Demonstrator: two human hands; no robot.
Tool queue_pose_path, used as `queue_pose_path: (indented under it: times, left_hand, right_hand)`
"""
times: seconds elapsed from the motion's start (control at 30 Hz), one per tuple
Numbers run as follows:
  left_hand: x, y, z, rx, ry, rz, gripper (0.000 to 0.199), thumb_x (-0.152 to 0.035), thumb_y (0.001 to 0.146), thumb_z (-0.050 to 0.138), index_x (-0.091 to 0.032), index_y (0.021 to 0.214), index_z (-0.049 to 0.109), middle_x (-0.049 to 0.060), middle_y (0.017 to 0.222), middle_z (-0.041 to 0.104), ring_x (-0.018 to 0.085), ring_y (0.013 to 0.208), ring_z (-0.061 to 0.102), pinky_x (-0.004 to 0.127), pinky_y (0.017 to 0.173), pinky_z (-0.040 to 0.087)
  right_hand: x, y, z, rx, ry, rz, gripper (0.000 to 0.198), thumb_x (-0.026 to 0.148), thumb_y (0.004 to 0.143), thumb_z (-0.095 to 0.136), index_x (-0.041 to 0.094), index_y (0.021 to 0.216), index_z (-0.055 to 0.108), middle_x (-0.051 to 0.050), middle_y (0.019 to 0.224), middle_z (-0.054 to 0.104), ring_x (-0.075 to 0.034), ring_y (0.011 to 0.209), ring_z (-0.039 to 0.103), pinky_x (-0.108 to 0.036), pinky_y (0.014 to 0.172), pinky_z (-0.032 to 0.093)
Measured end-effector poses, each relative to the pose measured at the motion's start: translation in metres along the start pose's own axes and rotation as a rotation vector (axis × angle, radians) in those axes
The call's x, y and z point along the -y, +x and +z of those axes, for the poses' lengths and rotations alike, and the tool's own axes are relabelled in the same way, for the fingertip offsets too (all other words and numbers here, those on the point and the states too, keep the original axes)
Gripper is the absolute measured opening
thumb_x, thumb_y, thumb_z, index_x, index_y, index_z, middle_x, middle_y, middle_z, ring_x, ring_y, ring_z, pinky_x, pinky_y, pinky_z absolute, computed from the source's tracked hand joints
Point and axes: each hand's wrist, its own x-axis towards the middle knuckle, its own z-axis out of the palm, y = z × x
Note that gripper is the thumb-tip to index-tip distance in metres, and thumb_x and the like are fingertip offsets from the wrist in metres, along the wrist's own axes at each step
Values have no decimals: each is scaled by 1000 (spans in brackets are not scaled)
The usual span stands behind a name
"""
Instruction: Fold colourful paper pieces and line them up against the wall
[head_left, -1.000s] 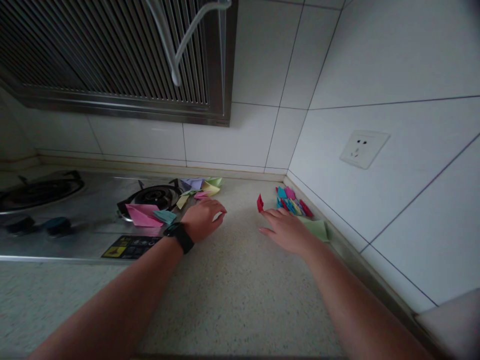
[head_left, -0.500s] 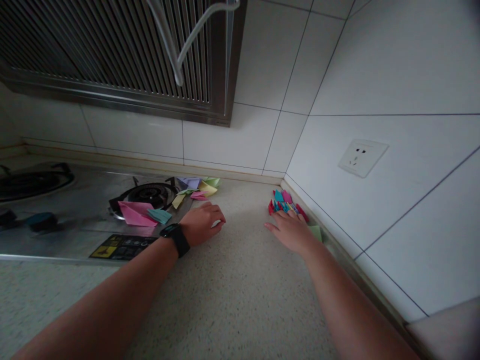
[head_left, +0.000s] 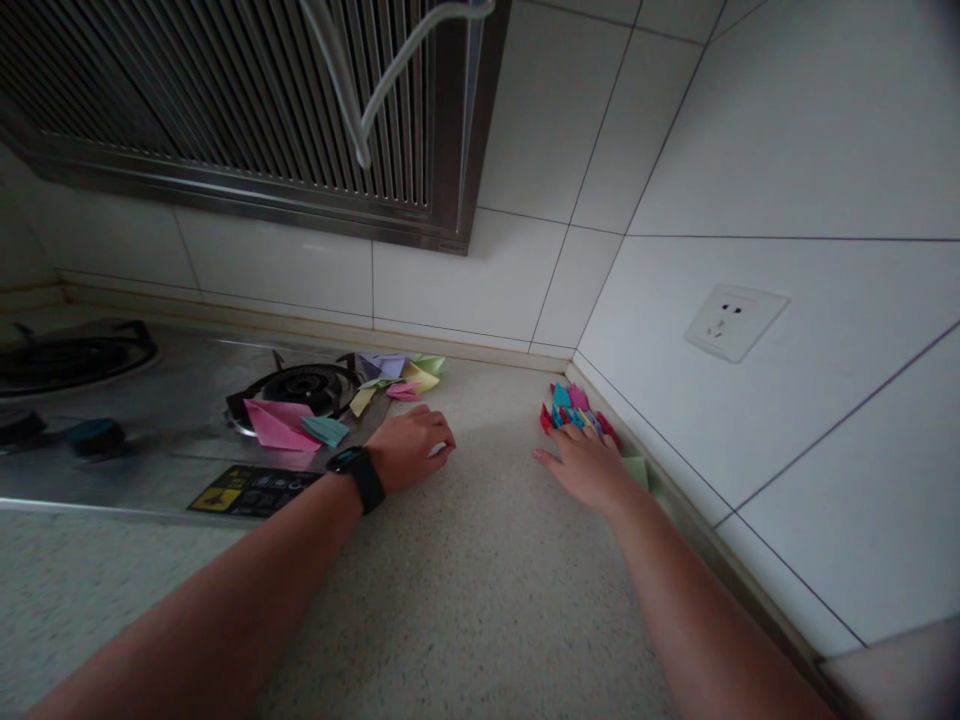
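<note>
My left hand, with a black watch on its wrist, rests on the countertop with loosely bent fingers. A gap shows between thumb and fingers, and nothing is seen in it. Just behind it lie folded pastel papers, among them a yellow one, a purple one and a small pink one. In the right corner, my right hand lies palm down, fingers stretched over a cluster of small red, blue and pink folded papers. Its fingertips partly hide them. A light green paper sticks out beside that wrist.
At left is a steel gas stove, with a large pink folded paper and a teal one by the right burner. A range hood hangs above. Tiled walls meet at the right, one with a socket.
The whole view has shifted slightly, so everything sits a little further right. Both hands keep nearly the same place and pose over the counter.
</note>
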Motion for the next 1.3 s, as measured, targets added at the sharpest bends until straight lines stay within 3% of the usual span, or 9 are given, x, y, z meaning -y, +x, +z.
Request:
queue_pose_path:
  times: [0.5, 0.93, 1.3]
  left_hand:
    - [0, 1, -1, 6, -2, 18, 19, -27, 89, 53, -24, 91, 71, 3, 91, 66, 20, 91, 56, 35, 89, 43]
    - [2, 1, 1, 53, -15, 44, 20, -28, 90, 52, -23, 92, 71, 4, 91, 66, 20, 91, 56, 35, 88, 42]
    - [3, 1, 2, 56, -19, 56, 20, -27, 90, 52, -23, 91, 71, 4, 90, 66, 20, 91, 55, 35, 89, 41]
  right_hand:
    - [1, 1, -1, -2, -9, -13, 58, 62, 91, 35, 21, 124, 58, -17, 134, 51, -38, 124, 42, -54, 98, 31]
    - [4, 3, -3, 78, -1, 70, 61, 63, 91, 31, 18, 121, 59, -18, 131, 52, -37, 124, 39, -56, 99, 24]
    - [4, 2, -2, 64, 12, 71, 61, 64, 91, 32, 18, 124, 58, -18, 131, 51, -37, 125, 38, -55, 100, 24]
